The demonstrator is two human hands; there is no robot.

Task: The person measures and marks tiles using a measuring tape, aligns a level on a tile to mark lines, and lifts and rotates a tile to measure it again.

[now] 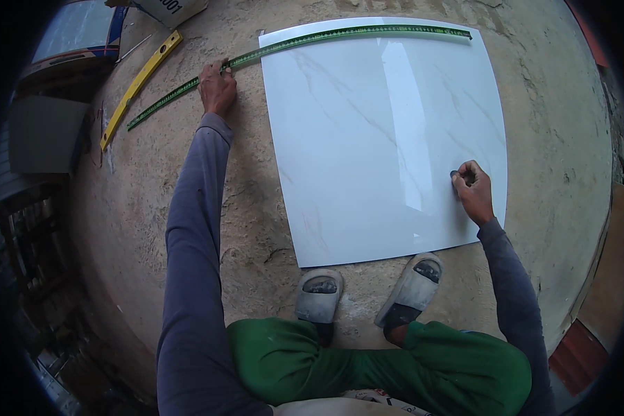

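A large white tile [353, 152] with faint grey veins lies flat on the rough floor before me. A long green ruler [298, 43] with printed markings runs across the tile's far edge and out past its left side. My left hand [217, 89] grips this ruler on the floor to the left of the tile, fingers closed around it. Over the right part of the tile, my right hand [474, 194] pinches a small dark object [455, 174] between thumb and fingers. Its kind is too small to make out.
A yellow spirit level [140, 89] lies on the floor at the far left, near a bag [168, 10] at the top edge. Dark panels [47, 135] stand along the left side. My feet in grey slides [412, 291] are by the tile's near edge.
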